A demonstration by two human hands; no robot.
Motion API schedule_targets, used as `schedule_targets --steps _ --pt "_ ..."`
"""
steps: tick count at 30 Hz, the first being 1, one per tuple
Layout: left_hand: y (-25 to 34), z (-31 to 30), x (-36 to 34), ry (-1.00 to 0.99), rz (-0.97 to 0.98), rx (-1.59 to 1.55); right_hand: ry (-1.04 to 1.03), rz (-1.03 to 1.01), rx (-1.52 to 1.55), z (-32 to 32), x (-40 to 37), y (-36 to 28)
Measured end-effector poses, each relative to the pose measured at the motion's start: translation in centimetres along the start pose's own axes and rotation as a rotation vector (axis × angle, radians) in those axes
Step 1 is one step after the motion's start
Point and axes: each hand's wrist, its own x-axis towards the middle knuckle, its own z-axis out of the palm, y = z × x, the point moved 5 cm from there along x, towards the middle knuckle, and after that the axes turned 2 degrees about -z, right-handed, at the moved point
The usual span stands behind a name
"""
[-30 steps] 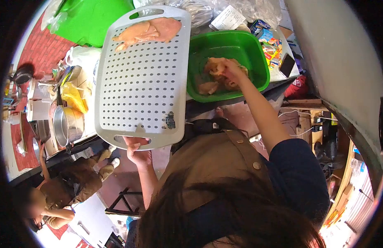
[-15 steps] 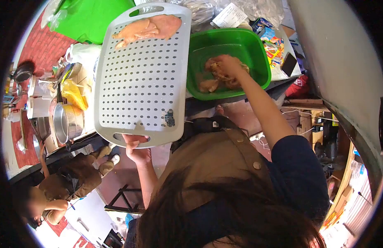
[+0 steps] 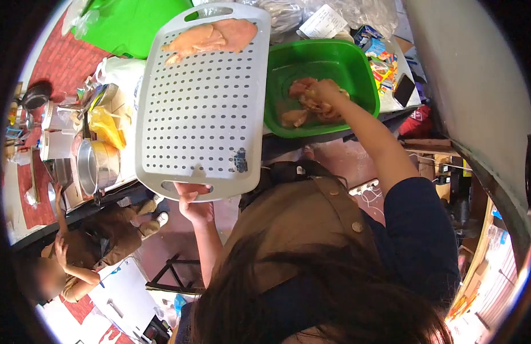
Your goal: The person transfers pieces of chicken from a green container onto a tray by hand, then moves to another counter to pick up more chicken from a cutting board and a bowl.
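Note:
My left hand (image 3: 196,210) is closed round the handle slot at the near end of a grey perforated tray (image 3: 191,123). Flat pieces of raw chicken (image 3: 211,39) lie near the tray's far end. To the right stands a green basin (image 3: 366,74), with more raw chicken (image 3: 294,118) on its bottom. Down inside the basin, my right hand (image 3: 328,92) has its fingers closed on chicken pieces; the fingertips are partly hidden among the meat.
Left of the tray are a metal saucepan (image 3: 88,166) and a yellow plastic bag (image 3: 106,127). A phone (image 3: 403,90) and colourful packets (image 3: 383,63) lie right of the basin. Another person (image 3: 99,241) stands at lower left. A green container (image 3: 127,26) is at the back.
The view has shifted slightly, with tray and basin a little further right in it. My right hand stays among the chicken, slightly moved. The other person's hand has come up to their chest.

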Motion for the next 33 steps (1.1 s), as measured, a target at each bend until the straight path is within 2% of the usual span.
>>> schedule_targets --steps 2,5,8,11,17,20,23,26,29,33 --pt "0.0 0.0 0.0 0.005 -0.005 0.000 0.026 -0.128 0.091 -3.7 -3.2 -1.4" --pt "0.2 0.6 0.0 0.001 -0.012 -0.004 0.243 -0.326 0.426 -3.0 -3.5 0.3" --pt "0.3 0.5 0.1 -0.011 -0.007 0.008 0.134 -0.273 0.657 -4.1 -5.1 0.6" --pt "0.2 0.1 0.3 -0.041 -0.010 0.019 -0.099 0.120 1.097 -1.7 -4.9 2.0" --pt "0.1 -0.3 0.4 -0.021 0.011 -0.002 0.130 0.132 1.331 -5.3 -6.3 0.1" --pt "0.0 -1.0 0.4 0.001 0.011 0.026 0.239 0.019 1.169 -7.8 -6.2 -0.4" --pt "0.0 -0.6 0.4 0.021 0.017 0.030 0.292 0.023 1.216 -8.2 -5.8 -0.1" --pt "0.1 -0.2 0.2 0.053 0.021 0.009 0.236 0.126 1.402 -6.2 -4.7 1.1" --pt "0.3 0.7 0.2 0.051 0.032 0.008 0.209 0.166 1.729 -7.3 -6.1 -0.6" --pt "0.1 -0.4 0.3 0.005 0.024 -0.001 0.232 0.212 1.722 -9.1 -6.4 -0.3"
